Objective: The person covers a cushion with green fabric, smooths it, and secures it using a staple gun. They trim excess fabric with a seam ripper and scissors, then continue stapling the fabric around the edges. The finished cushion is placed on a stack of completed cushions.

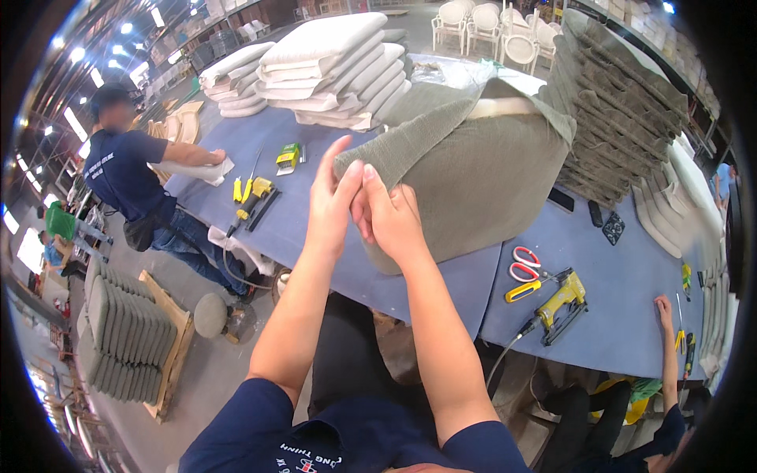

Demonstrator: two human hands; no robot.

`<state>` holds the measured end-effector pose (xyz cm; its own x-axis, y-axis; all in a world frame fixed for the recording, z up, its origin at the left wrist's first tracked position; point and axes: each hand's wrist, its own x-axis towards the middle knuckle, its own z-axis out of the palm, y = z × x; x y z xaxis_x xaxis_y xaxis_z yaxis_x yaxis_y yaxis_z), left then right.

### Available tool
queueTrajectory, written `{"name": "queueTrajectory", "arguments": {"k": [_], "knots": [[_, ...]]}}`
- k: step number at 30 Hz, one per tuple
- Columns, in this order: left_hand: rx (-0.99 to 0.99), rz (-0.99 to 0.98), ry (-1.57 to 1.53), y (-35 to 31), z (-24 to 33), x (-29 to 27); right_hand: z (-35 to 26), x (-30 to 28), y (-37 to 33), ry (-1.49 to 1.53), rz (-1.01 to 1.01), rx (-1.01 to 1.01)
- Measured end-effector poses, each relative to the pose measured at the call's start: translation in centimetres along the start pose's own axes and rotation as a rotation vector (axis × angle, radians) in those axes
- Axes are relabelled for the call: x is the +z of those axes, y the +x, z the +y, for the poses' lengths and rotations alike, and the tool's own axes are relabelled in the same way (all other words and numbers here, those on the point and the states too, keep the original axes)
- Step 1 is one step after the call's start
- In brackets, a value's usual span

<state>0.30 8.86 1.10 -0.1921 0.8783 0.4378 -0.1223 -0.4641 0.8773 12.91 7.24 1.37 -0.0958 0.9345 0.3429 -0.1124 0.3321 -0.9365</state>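
Both hands, my left hand [331, 197] and right hand [390, 217], pinched a grey fabric cover [410, 142] stretched over the seat cushion [481, 181] on the blue desk [615, 299]. Right of the cushion lay red scissors [524, 264] and a yellow staple gun [561, 303]; beyond it, stacked white cushions [339, 71].

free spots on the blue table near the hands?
Bare blue table between the yellow stapler on the left and the left hand. Another patch right of the scissors, past the yellow stapler on the right. Crowded: the grey cushion under the right hand, and the cushion stacks behind.
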Motion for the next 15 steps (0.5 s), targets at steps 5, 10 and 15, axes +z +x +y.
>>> {"name": "queueTrajectory", "arguments": {"k": [5,10,15], "knots": [[-0.331,-0.301,-0.12,1.4,3.0,1.0,0.0,-0.8,-0.7,0.027,-0.033,-0.041],[-0.237,-0.352,-0.187,-0.3,2.4,-0.3,0.3,-0.3,-3.0,0.03,-0.067,0.019],[-0.311,-0.382,-0.253,-1.3,3.9,0.1,-0.6,-0.3,-4.1,-0.029,-0.038,-0.021]]}}
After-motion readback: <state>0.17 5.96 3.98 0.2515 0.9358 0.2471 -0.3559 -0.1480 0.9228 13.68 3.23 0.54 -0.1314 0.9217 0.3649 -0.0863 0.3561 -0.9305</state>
